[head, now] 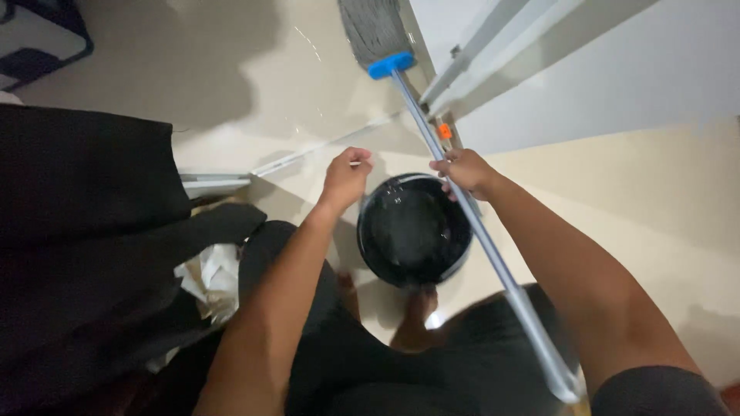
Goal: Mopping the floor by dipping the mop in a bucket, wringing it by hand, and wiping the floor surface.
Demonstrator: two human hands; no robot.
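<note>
The right hand [465, 171] was clamped on the mop [455, 185] handle at the bucket's [414, 231] one o'clock; the left hand [345, 179] pinched something small at eleven, unidentifiable.

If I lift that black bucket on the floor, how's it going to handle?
The black bucket glints as if it holds water, so it is probably heavy and apt to slosh. Its round wall looks rigid, not floppy. The glossy floor suggests it would slide easily when pushed.
</note>
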